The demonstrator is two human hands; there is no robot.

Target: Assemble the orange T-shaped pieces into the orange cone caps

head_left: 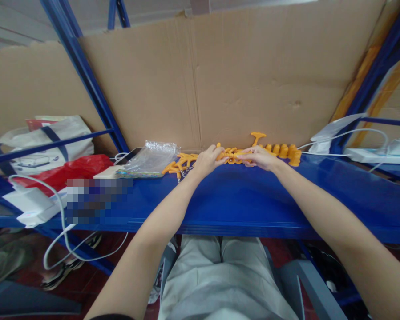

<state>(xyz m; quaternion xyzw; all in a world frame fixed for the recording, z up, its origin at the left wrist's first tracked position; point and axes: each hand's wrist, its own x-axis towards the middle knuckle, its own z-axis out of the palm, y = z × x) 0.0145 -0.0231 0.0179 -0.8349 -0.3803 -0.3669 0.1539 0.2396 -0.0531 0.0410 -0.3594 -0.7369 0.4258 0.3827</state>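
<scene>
Yellow plastic parts lie in a row along the back of the blue shelf. My left hand (209, 161) is closed, thumb and fingers pinching a yellow plastic part (220, 153) that is partly hidden. Close by, my right hand (261, 158) has its fingers closed on another yellow plastic part (244, 153). Between the hands are more small yellow pieces (232, 155). Left of my left hand lies a pile of branching yellow pieces (186, 160) with thin metal chains. To the right stand several yellow knob-shaped pieces (283, 151). A T-shaped yellow piece (257, 137) stands behind my right hand.
A clear plastic bag (151, 158) lies left of the parts, near a red plastic bag (82, 171) and a cloth tote (46, 144). White chargers (29, 202) with cables sit at the left edge. Cardboard (246, 71) forms the back wall; a white power strip (380, 155) is at right.
</scene>
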